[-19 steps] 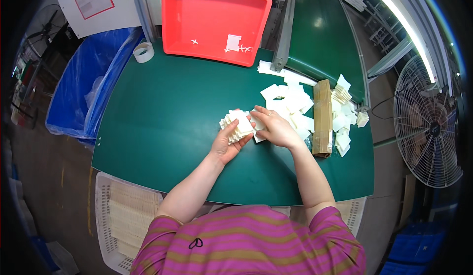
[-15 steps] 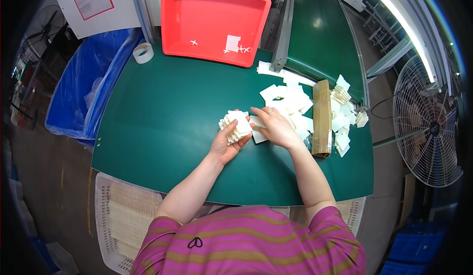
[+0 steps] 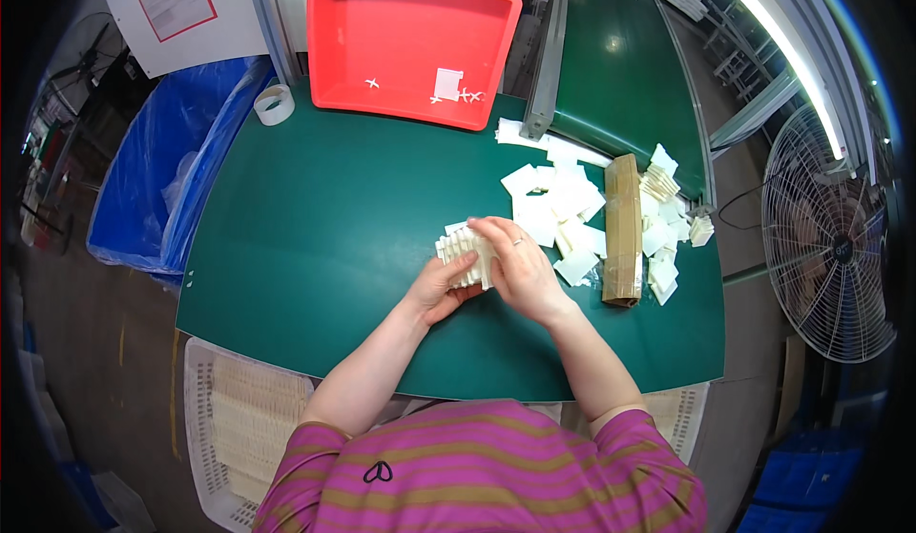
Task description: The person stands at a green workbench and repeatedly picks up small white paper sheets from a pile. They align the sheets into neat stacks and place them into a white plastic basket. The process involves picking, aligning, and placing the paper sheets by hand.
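Head view: white stack (image 3: 465, 252) between left hand (image 3: 441, 289) and right hand (image 3: 523, 271).

A tray (image 3: 410, 27) lies behind the stacked cards (image 3: 466, 252); loose cards (image 3: 558, 209) and a wrapped bar (image 3: 623, 229) lie right.

I am at a packing bench in a factory hall; my green work table (image 3: 315, 247) butts against a green conveyor (image 3: 620, 65); a red plastic tray (image 3: 410, 46), blue-lined bin (image 3: 162, 199), white slatted crates (image 3: 239, 418) and big floor fan (image 3: 835, 247) surround me.
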### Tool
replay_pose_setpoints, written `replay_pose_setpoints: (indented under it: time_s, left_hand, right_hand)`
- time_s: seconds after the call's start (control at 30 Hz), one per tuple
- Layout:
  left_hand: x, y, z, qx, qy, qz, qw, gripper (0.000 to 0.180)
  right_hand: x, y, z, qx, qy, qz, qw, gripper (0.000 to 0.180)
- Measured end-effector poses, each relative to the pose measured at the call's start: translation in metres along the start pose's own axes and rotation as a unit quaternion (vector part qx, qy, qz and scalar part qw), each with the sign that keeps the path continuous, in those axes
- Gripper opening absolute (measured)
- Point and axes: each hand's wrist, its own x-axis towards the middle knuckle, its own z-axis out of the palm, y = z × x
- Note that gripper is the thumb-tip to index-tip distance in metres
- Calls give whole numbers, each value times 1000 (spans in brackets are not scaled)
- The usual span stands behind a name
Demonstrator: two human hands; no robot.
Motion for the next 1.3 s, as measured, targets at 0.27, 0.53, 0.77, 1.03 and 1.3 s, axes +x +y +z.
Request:
replay_pose_setpoints:
  time_s: [0.27,0.53,0.77,1.03,1.3]
  left_hand:
    - [-5,11,13,-68,-5,87,994,60]
    - [-4,10,11,-50,-19,53,997,58]
    - [-6,7,6,-33,-110,-64,991,57]
    - [-11,-1,7,17,-129,-151,980,55]
    - [-23,-1,32,441,-207,-76,870,49]
  right_hand:
    - [-25,26,5,8,60,168,984,36]
    - [-46,20,17,-186,-11,109,976,32]
    - [-35,14,-31,179,63,166,968,37]
    - [-50,10,-38,205,-77,19,976,40]
    - [-44,-25,-47,35,-247,-41,968,77]
